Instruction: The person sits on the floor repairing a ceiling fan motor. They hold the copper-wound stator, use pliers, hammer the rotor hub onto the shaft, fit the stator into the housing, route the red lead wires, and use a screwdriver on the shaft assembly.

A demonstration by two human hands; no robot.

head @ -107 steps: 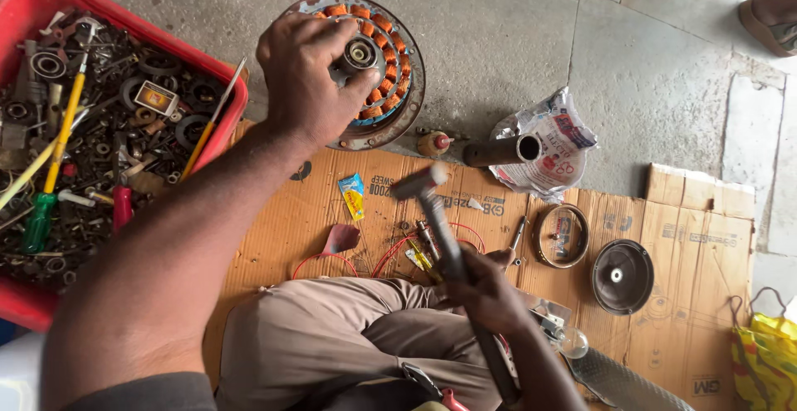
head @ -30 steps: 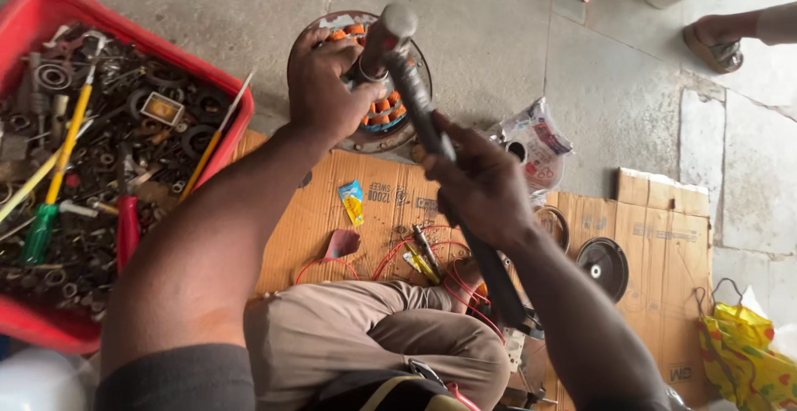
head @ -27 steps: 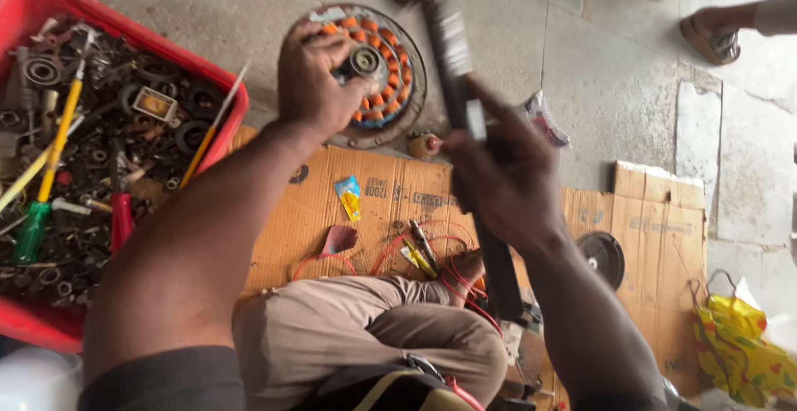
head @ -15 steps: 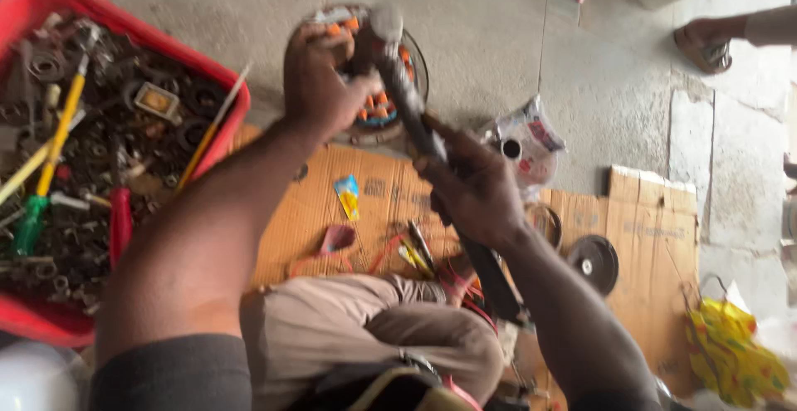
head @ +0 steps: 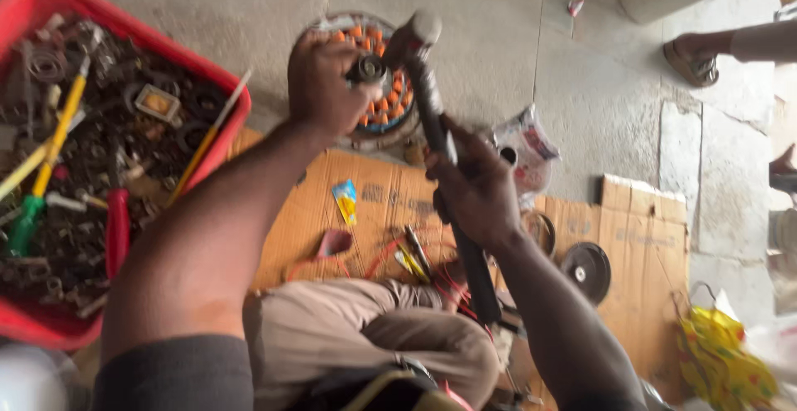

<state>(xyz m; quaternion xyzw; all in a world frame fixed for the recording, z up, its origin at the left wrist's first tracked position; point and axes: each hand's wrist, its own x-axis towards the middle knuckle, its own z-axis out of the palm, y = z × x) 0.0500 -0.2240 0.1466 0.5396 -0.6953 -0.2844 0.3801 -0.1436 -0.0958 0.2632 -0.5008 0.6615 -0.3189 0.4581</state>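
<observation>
Two hands are at work over a round motor stator [head: 378, 87] lying on the concrete floor [head: 498, 46], just beyond the cardboard sheet [head: 374, 203]. Much of the stator is hidden behind the left hand [head: 324, 87]; motion blur obscures its windings, leaving only orange coils ringed around a metal hub. The left hand is closed on that hub. The right hand [head: 473, 191] is clenched mid-handle on a dark hammer [head: 432, 129], whose head sits over the stator.
</observation>
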